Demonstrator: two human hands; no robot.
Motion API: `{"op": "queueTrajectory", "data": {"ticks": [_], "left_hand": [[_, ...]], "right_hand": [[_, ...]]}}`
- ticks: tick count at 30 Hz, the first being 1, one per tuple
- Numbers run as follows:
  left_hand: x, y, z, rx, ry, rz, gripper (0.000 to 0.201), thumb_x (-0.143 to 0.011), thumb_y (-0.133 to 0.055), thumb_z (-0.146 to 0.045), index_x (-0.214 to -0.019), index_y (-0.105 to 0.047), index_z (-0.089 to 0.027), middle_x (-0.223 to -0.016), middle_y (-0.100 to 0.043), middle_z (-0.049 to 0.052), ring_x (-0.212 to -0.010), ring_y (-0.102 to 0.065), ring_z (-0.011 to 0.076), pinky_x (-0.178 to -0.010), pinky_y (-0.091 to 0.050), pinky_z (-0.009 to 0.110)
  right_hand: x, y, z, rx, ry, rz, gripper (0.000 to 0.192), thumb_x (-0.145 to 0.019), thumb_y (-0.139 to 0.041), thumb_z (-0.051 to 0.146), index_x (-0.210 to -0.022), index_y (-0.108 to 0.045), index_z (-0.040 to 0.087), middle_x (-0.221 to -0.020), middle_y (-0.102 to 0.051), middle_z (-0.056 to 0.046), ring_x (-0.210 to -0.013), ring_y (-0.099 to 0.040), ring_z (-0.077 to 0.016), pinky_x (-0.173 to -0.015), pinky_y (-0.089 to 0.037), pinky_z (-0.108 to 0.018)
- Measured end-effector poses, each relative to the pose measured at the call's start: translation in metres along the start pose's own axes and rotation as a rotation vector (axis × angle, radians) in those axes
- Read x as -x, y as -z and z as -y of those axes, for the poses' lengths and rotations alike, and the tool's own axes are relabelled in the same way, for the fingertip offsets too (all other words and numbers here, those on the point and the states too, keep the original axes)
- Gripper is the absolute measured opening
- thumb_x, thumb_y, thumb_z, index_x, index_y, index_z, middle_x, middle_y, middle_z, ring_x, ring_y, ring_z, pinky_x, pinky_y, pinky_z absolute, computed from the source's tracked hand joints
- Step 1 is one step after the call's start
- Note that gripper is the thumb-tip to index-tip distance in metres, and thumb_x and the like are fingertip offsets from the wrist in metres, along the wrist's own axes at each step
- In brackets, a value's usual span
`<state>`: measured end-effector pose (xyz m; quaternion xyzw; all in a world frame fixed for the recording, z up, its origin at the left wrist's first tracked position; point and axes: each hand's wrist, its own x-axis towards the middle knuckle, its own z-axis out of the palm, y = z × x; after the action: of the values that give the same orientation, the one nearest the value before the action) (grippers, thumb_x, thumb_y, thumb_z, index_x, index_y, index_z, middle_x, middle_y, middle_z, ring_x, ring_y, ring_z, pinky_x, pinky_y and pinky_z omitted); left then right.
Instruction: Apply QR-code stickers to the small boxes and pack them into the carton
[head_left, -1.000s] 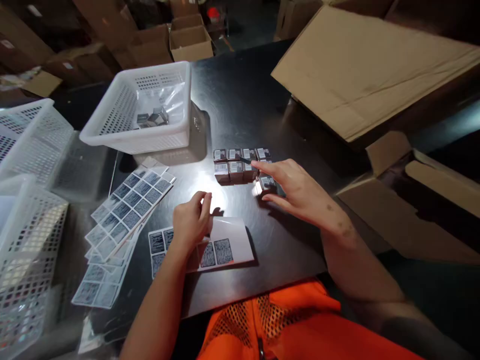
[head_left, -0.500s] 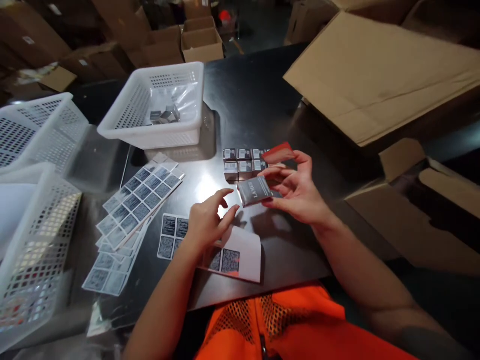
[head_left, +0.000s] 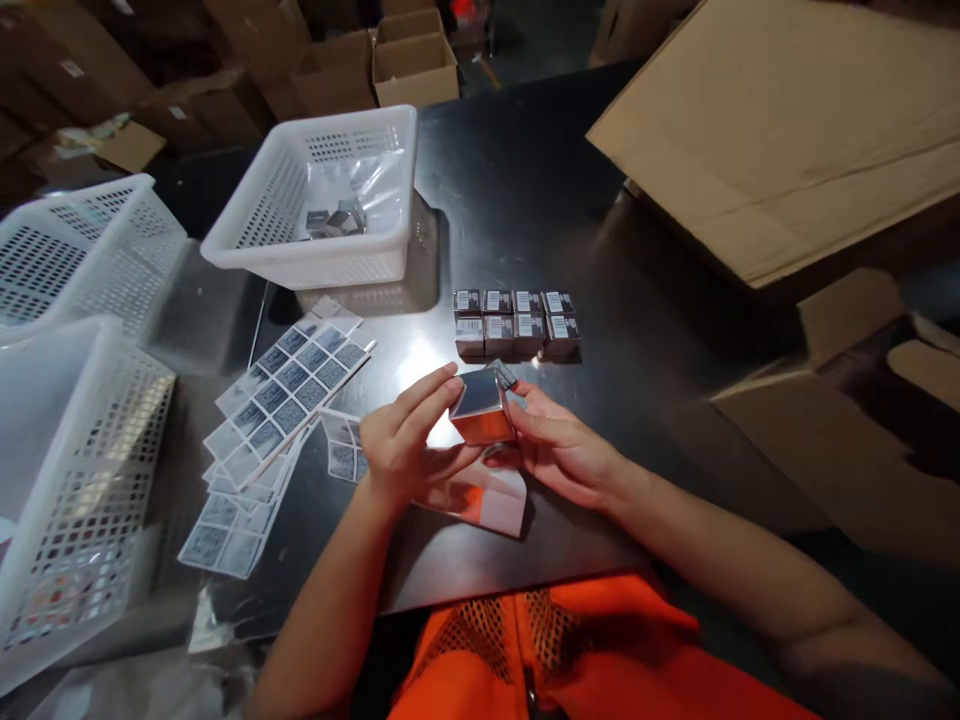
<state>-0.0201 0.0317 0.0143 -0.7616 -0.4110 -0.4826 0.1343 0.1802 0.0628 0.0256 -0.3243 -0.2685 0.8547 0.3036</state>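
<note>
A small shiny box is held between my two hands above the table. My left hand grips its left side, fingers on top and thumb underneath. My right hand is closed on the right side, its fingertips partly hidden behind the box. By the right fingertips, at the box's far corner, shows a small dark printed patch; whether it is a loose label or part of the box I cannot tell. Below the hands lies a sticker sheet with a curled white end. Two rows of similar small boxes stand just beyond, barcodes upward.
More printed sticker sheets lie fanned at the left. A white basket holds a few small boxes in clear plastic; other white baskets stand farther left. Large cardboard and an open carton are on the right.
My left hand has closed on the box, which was in my right hand alone. The box has turned and now sits lower and nearer me. The right hand has moved down and left, uncovering the rows.
</note>
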Motion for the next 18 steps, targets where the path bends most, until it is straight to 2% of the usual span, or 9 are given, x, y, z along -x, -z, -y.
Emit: {"op": "queueTrajectory", "data": {"ticks": [2,4,5,7,9,12,15,18], "left_hand": [[0.000,0.004,0.001,-0.001,0.024,0.027,0.058,-0.085,-0.076,-0.047,-0.134,-0.061,-0.021,-0.112,-0.079,0.011,-0.097,-0.079,0.0242,-0.075,-0.063,0.030],[0.000,0.007,0.000,0.004,0.068,0.077,0.056,-0.083,-0.077,-0.050,-0.129,-0.063,-0.020,-0.105,-0.080,0.009,-0.091,-0.079,0.0222,-0.075,-0.062,0.028],[-0.001,0.008,-0.001,-0.001,0.085,0.102,0.055,-0.082,-0.078,-0.051,-0.126,-0.064,-0.020,-0.102,-0.080,0.008,-0.088,-0.079,0.0209,-0.073,-0.061,0.027],[-0.003,0.008,-0.003,-0.016,0.100,0.162,0.051,-0.081,-0.079,-0.050,-0.120,-0.066,-0.019,-0.098,-0.080,0.006,-0.083,-0.078,0.0193,-0.069,-0.059,0.025],[-0.003,0.005,-0.005,-0.021,0.085,0.210,0.049,-0.083,-0.077,-0.052,-0.117,-0.068,-0.018,-0.097,-0.080,0.007,-0.082,-0.078,0.0194,-0.066,-0.057,0.025],[-0.001,0.001,-0.007,-0.028,0.067,0.266,0.052,-0.086,-0.072,-0.059,-0.116,-0.069,-0.017,-0.098,-0.081,0.009,-0.082,-0.078,0.0203,-0.062,-0.054,0.025],[0.002,-0.002,-0.008,-0.061,0.070,0.304,0.056,-0.088,-0.067,-0.066,-0.115,-0.070,-0.017,-0.097,-0.081,0.009,-0.075,-0.076,0.0193,-0.058,-0.051,0.026],[0.004,-0.003,-0.008,-0.081,0.074,0.332,0.058,-0.090,-0.061,-0.069,-0.114,-0.071,-0.018,-0.096,-0.081,0.009,-0.071,-0.075,0.0184,-0.057,-0.050,0.026]], "right_hand": [[-0.003,0.005,0.005,0.152,0.266,-0.166,0.063,-0.070,-0.093,0.043,-0.116,-0.052,0.030,-0.109,-0.072,0.002,-0.098,-0.070,-0.0139,-0.083,-0.057,-0.028],[-0.004,0.011,0.013,0.342,0.585,-0.315,0.051,-0.073,-0.091,0.041,-0.112,-0.059,0.031,-0.114,-0.071,0.001,-0.106,-0.068,-0.0146,-0.093,-0.055,-0.030],[-0.003,0.013,0.017,0.411,0.701,-0.341,0.042,-0.077,-0.089,0.040,-0.108,-0.064,0.029,-0.114,-0.072,0.000,-0.107,-0.068,-0.0156,-0.096,-0.054,-0.032],[0.001,0.017,0.026,0.466,0.794,-0.303,0.023,-0.083,-0.084,0.037,-0.098,-0.070,0.028,-0.105,-0.075,0.000,-0.101,-0.071,-0.0172,-0.096,-0.055,-0.035],[0.008,0.018,0.032,0.467,0.756,-0.244,0.014,-0.083,-0.084,0.032,-0.090,-0.073,0.027,-0.093,-0.077,0.001,-0.090,-0.074,-0.0159,-0.089,-0.058,-0.032],[0.016,0.016,0.036,0.510,0.574,-0.154,0.014,-0.079,-0.087,0.027,-0.087,-0.077,0.025,-0.084,-0.076,0.002,-0.078,-0.072,-0.0131,-0.077,-0.059,-0.027],[0.019,0.014,0.035,0.545,0.415,-0.088,0.038,-0.077,-0.089,0.026,-0.112,-0.075,0.025,-0.073,-0.072,0.004,-0.070,-0.069,-0.0118,-0.071,-0.058,-0.025],[0.020,0.013,0.033,0.547,0.350,-0.109,0.061,-0.076,-0.090,0.027,-0.131,-0.064,0.025,-0.072,-0.070,0.005,-0.081,-0.072,-0.0160,-0.080,-0.061,-0.031]]}}
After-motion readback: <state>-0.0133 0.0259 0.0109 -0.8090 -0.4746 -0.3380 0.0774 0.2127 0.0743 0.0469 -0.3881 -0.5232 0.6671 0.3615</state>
